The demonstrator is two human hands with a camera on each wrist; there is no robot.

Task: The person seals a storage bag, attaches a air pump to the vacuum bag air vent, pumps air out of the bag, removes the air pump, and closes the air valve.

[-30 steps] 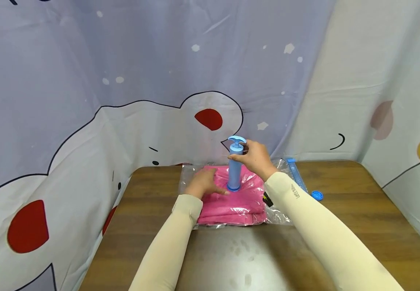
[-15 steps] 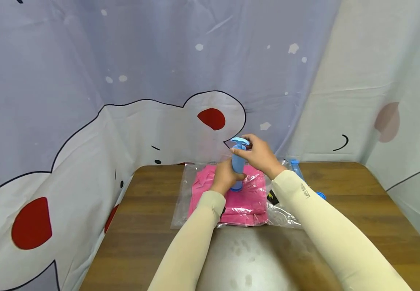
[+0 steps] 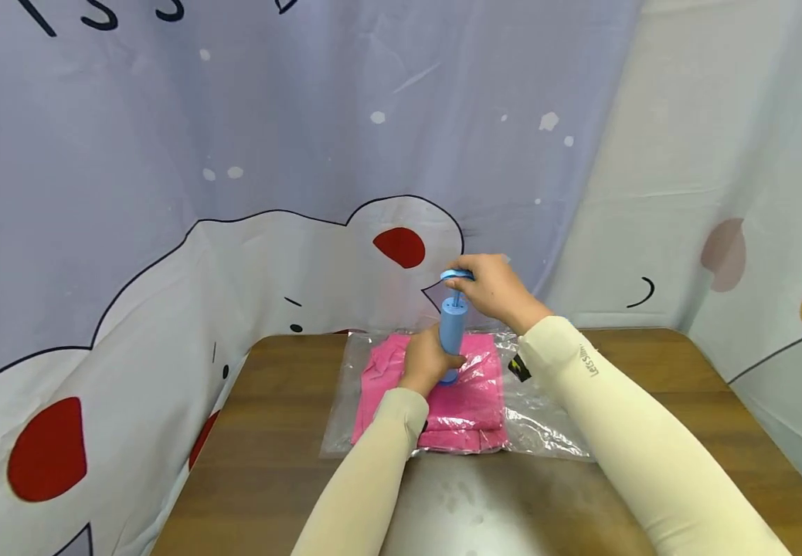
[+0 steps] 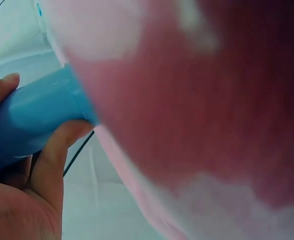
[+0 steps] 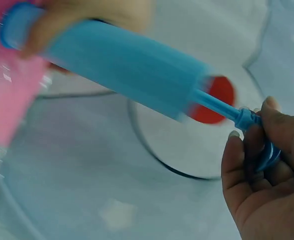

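Rising since half a second ago, the light-blue plastic T-shaped handle (image 3: 455, 274) is now standing farther above the blue cylindrical plastic barrel (image 3: 453, 328), with a thin blue rod (image 5: 216, 105) showing between them; the right hand (image 3: 493, 287) is going up with it. At the far left, a white and lilac fabric backdrop (image 3: 130, 309) with red spots is hanging, continuing behind the brown wood-grain table (image 3: 269, 417). On the table, a clear plastic bag (image 3: 340, 421) is lying flat, holding a folded bright-pink cloth (image 3: 470, 409). Next, the left hand (image 3: 426, 360) is gripping the barrel's lower part, thumb and fingers clamped round it. The barrel is standing nearly upright on the bag, over the cloth. Beside it, the right hand is keeping its fingers curled round the handle. Farther right, a black-and-yellow label (image 3: 519, 368) is lying beside the cloth, and a cream sleeve (image 3: 623, 417) is covering the right forearm.
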